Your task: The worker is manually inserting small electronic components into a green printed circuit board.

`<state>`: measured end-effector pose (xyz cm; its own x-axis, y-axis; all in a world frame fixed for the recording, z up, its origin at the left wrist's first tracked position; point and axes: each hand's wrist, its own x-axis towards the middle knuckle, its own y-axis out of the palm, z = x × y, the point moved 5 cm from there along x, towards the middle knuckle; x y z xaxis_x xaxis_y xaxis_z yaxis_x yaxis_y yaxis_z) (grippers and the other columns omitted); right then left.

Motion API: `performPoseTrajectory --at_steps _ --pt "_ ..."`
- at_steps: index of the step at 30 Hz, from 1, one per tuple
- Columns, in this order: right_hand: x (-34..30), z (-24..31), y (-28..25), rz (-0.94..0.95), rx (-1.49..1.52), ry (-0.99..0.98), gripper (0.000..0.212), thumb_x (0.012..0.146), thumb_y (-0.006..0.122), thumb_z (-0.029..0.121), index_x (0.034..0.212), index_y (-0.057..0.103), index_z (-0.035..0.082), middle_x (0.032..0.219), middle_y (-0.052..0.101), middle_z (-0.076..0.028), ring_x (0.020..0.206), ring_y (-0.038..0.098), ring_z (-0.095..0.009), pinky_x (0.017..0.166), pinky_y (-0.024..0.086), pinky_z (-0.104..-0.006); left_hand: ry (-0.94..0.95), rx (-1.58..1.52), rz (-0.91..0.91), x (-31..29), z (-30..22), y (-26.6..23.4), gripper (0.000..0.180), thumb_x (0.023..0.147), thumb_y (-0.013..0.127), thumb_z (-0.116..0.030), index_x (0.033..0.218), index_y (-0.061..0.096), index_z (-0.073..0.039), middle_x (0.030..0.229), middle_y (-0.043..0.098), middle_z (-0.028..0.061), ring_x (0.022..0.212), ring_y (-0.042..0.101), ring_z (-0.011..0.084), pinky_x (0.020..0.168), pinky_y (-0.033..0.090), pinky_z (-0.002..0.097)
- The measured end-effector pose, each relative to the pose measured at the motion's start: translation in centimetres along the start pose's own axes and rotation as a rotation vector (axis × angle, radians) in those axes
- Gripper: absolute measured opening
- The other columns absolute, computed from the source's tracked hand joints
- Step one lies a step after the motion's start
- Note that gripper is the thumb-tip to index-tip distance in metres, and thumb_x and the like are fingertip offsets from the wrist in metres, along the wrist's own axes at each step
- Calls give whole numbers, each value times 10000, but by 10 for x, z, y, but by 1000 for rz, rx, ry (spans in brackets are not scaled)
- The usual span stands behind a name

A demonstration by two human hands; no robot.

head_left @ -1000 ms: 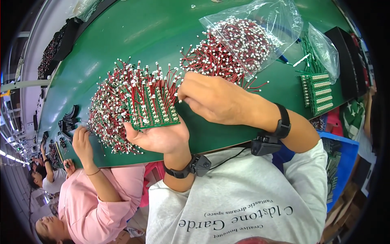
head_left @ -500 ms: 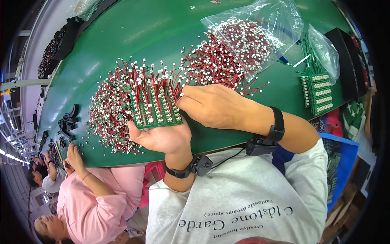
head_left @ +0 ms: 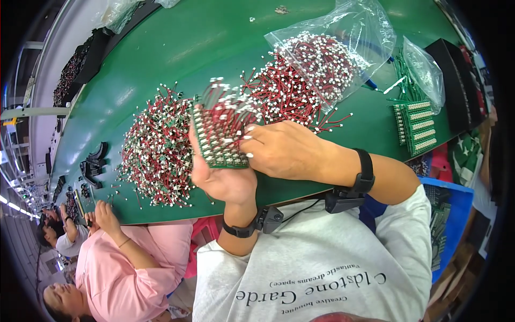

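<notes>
My left hand (head_left: 222, 182) is wrapped round a green circuit board panel (head_left: 225, 160) from below and tilts it. Rows of small white connectors cover the panel, and many red wire leads (head_left: 228, 115) with white plugs stand up from it, smeared by motion at their tips. At the panel's right edge, my right hand (head_left: 287, 147) is closed with its fingertips pinched on a wire lead, whose small white plugs (head_left: 249, 140) show at the fingers. Left of the panel lies a heap of small wired boards (head_left: 158, 150). Beyond my right hand spreads a pile of loose red wire leads (head_left: 284, 91).
A clear plastic bag (head_left: 370, 32) partly covers the loose leads. At the right are stacked circuit board panels (head_left: 418, 126), a black box (head_left: 453, 80) and a blue bin (head_left: 456, 225) beside the table. A co-worker in pink (head_left: 129, 263) sits to my left, near black parts (head_left: 92, 166).
The panel has swung up and right in my left hand, with its leads blurred, and it has come away from the heap. My right hand stays at its right edge, slightly lower.
</notes>
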<state>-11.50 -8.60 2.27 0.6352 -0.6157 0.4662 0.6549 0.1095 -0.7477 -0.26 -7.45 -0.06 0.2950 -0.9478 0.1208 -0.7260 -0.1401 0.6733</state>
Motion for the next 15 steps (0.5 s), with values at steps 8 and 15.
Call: performPoseTrajectory --at_steps 8,15 --pt "-3 -2 -3 23 -32 -12 115 771 612 98 850 575 23 800 600 -106 674 652 -268 551 539 -371 -48 -129 3 3 1 -3 705 919 348 -428 1449 332 38 1333 532 201 1199 539 322 1051 386 463" --pt "-2 1 -2 -80 35 32 163 731 674 83 800 543 15 748 546 -106 655 624 -274 550 524 -380 -41 -207 31 -1 0 -2 704 922 353 -443 1430 365 44 1312 550 189 1184 544 310 1041 390 462"
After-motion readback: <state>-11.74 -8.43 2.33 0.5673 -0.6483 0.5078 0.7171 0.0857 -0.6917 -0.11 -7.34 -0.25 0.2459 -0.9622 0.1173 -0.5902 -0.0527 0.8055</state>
